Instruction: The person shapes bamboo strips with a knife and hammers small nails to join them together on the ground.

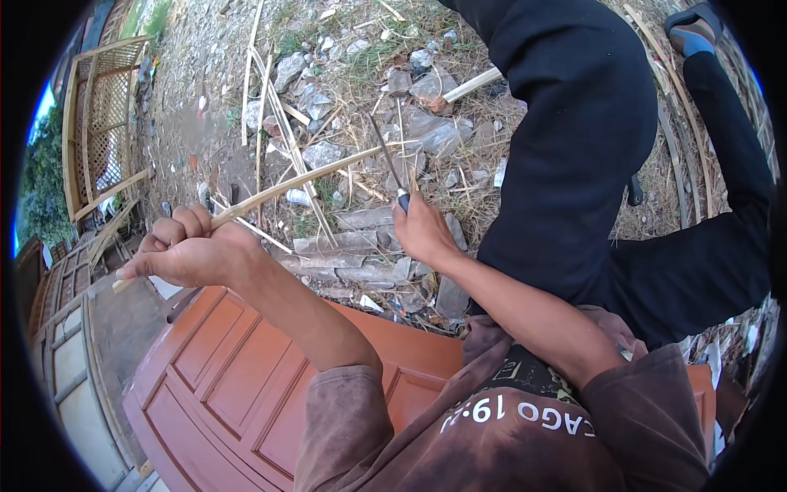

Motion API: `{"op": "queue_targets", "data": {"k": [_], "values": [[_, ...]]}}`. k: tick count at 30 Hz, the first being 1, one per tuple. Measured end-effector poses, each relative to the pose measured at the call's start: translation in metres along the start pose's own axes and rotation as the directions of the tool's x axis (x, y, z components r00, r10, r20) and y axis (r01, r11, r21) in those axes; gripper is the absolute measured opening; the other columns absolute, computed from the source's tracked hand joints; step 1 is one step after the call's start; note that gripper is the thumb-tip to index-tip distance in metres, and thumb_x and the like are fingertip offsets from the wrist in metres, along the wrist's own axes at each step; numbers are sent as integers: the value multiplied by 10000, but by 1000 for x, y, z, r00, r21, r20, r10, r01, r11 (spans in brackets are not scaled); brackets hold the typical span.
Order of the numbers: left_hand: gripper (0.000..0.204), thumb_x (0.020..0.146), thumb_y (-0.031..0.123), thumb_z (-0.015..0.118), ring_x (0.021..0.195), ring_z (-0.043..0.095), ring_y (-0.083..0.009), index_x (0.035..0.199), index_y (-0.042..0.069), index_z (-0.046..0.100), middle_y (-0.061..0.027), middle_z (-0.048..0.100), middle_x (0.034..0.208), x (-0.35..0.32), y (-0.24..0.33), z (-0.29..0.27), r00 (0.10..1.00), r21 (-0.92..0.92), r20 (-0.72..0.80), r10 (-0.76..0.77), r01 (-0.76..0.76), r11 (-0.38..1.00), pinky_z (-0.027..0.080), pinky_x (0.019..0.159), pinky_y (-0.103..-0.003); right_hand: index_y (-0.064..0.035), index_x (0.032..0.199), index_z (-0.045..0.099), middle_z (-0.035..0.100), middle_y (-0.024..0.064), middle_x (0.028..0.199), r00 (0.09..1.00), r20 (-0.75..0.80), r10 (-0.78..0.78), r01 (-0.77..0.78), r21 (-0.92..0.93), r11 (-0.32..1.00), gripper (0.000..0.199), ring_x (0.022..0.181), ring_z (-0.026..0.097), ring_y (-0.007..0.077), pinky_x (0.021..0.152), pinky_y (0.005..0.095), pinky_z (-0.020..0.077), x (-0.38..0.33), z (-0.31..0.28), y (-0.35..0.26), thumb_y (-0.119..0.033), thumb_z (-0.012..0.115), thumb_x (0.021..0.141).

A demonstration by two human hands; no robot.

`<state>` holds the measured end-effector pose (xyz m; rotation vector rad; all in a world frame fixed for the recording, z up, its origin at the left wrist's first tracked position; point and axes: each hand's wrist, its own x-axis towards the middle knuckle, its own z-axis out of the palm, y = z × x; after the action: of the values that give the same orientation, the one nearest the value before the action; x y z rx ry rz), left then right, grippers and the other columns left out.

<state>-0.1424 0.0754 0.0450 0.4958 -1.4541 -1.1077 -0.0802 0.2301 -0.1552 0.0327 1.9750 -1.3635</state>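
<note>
My left hand [190, 248] is closed around a long, pale strip of split wood or bamboo [305, 178], and a short end pokes out below the thumb. From that fist the strip runs up and to the right, thinning toward its far tip. My right hand [426, 231] grips a knife [385, 152] by its dark handle, with the narrow blade pointing up and to the left. The blade crosses the strip near its thin end; whether they touch I cannot tell. Behind them lie stones and broken slabs [348, 266].
A reddish-brown panelled door [254, 369] lies beneath my arms. My black-trousered leg [566, 148] bends up at the right. Pale strips [283, 131] lie over stony, grassy ground, and another piece of wood [473, 85] sits beside my leg. A lattice frame [106, 123] stands far left.
</note>
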Motion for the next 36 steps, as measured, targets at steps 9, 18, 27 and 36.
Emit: {"op": "queue_targets", "data": {"k": [9,18,27,36], "values": [[589,980,679,301,462,108,-86,698,176,184,49,137,553,3,-1,-2,999,15,-41,-10,11,1000,97,423,-273,48,979,455,597,285,668,990,87,-111,109,30,994,342,641,623,474,597,527,471,-14,-16,-1,-287,528,984],[584,996,661,290,471,94,-94,693,183,144,49,121,547,11,-2,-12,996,43,-90,-4,8,999,108,440,-275,51,1092,432,601,298,740,953,208,-223,233,-27,972,335,727,613,479,678,556,452,-22,-15,-6,-239,544,968],[577,997,658,299,474,99,-101,701,185,152,48,121,553,26,-14,-23,988,100,-152,22,-7,995,105,442,-284,-6,1194,484,625,298,759,910,153,-385,392,-22,920,331,750,626,473,690,553,464,-35,-26,-19,-254,545,983],[560,1011,635,293,486,117,-110,715,176,171,47,140,561,28,-16,-9,990,75,-142,2,9,997,109,450,-298,25,1087,446,613,307,675,943,153,-296,307,-47,951,272,658,619,513,646,587,484,-24,-22,-10,-223,499,987]]}}
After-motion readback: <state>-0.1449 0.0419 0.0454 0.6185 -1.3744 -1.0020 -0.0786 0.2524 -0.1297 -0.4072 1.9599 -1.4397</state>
